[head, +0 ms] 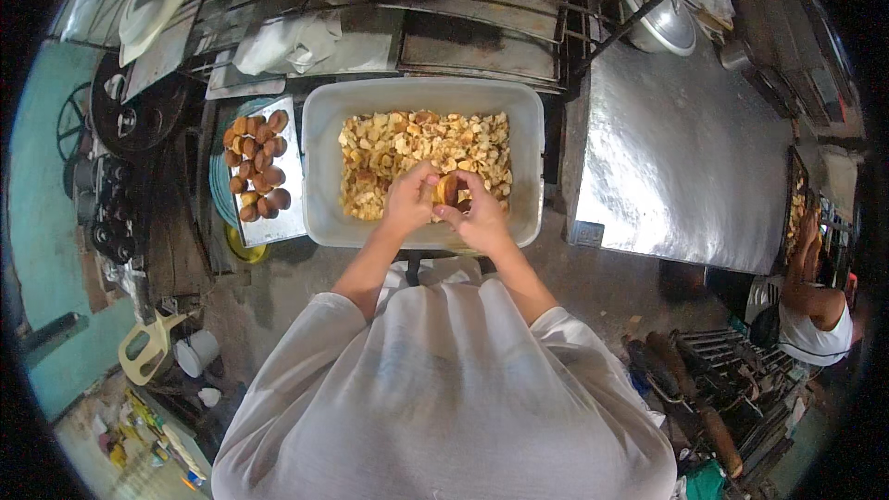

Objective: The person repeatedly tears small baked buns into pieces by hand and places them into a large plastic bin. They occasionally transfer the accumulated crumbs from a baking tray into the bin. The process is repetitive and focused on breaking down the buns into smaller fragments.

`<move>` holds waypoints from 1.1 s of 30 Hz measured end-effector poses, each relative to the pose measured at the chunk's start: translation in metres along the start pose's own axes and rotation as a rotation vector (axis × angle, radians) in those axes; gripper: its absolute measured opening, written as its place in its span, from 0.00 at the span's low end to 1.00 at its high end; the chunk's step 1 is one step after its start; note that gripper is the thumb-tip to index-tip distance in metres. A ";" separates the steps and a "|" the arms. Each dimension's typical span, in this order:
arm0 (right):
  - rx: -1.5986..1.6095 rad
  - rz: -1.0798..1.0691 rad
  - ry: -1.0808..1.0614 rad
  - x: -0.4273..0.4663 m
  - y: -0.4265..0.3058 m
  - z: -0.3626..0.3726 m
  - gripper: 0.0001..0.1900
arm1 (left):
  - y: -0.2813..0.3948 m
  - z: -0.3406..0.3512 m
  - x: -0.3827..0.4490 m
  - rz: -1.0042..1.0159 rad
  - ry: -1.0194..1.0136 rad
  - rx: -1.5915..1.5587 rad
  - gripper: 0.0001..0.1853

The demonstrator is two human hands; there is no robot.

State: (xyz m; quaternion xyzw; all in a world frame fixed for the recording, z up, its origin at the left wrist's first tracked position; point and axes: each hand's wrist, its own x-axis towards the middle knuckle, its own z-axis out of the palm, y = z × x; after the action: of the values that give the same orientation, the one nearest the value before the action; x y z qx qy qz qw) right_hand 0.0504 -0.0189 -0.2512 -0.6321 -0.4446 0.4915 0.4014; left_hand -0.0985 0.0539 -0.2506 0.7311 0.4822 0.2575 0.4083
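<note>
Before me stands a translucent plastic tub (321, 173), its bottom covered with torn pieces of bread or cake (430, 132). Above its near half I hold a small brown-crusted cake or bun (446, 189) between both hands. My left hand (411, 198) has its fingertips against the cake's left side. My right hand (476, 212) curves around the other side, thumb and fingers on the crust. The fingers partly hide the cake, so I cannot tell whether it is whole. Left of the tub, several whole small cakes (260, 163) sit on a metal tray (281, 228).
A shiny metal-topped table (687, 153) stands to the right. Metal racks with baking sheets (479, 59) rise behind the tub. At far right another person (812, 316) reaches toward a tray of pieces (797, 219). A pale stool (149, 347) and white bucket (196, 353) are lower left.
</note>
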 end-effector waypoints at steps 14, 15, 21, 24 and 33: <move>-0.008 -0.013 0.003 0.016 -0.007 -0.042 0.32 | 0.016 -0.018 0.008 -0.243 0.028 -0.535 0.14; -0.072 -0.060 -0.009 0.017 -0.011 -0.043 0.32 | 0.021 -0.016 0.005 -0.303 -0.024 -0.470 0.15; -0.262 -0.247 -0.012 0.019 -0.032 -0.050 0.31 | 0.043 -0.008 0.005 -0.281 0.038 -0.224 0.19; -0.306 -0.400 0.016 0.027 -0.037 -0.051 0.29 | 0.032 -0.016 0.015 -0.304 -0.066 -0.144 0.18; -0.229 -0.361 0.188 0.022 -0.048 -0.046 0.27 | 0.058 -0.018 0.033 -0.108 0.081 -0.098 0.10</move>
State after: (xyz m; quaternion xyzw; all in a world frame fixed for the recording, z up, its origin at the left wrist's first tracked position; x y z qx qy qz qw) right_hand 0.0900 0.0120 -0.2030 -0.6267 -0.5640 0.2972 0.4481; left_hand -0.0703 0.0782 -0.1928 0.6719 0.5240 0.2879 0.4371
